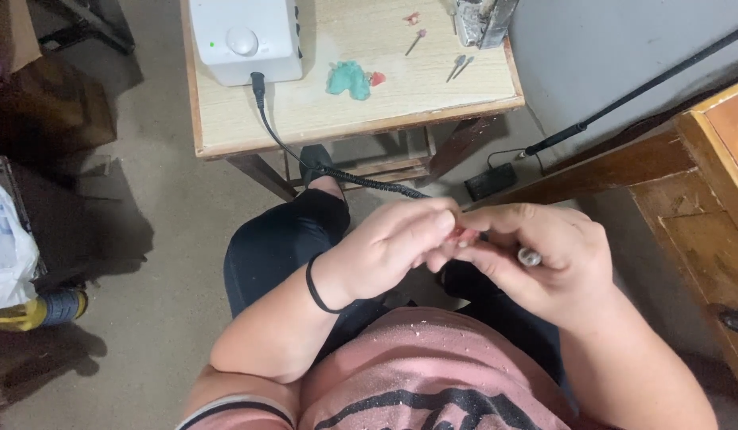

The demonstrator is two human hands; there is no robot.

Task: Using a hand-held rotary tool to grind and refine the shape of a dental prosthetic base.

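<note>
My left hand (389, 247) and my right hand (548, 259) meet above my lap. Between the fingertips sits a small pink-red piece (460, 232), pinched by my left fingers. My right hand is closed around a slim rotary handpiece (529, 256), whose metal end shows between the fingers; its black coiled cable (305, 155) runs up to a white control box (243, 36) on the small wooden table (361, 119). The tool's tip is hidden by my fingers.
On the table lie a green dental mould (349, 80) with a red bit beside it, several loose burs (458, 68) and a metal holder (482, 20). A foot pedal (490, 181) sits on the floor. A wooden cabinet (707, 215) stands right; bags (7, 247) left.
</note>
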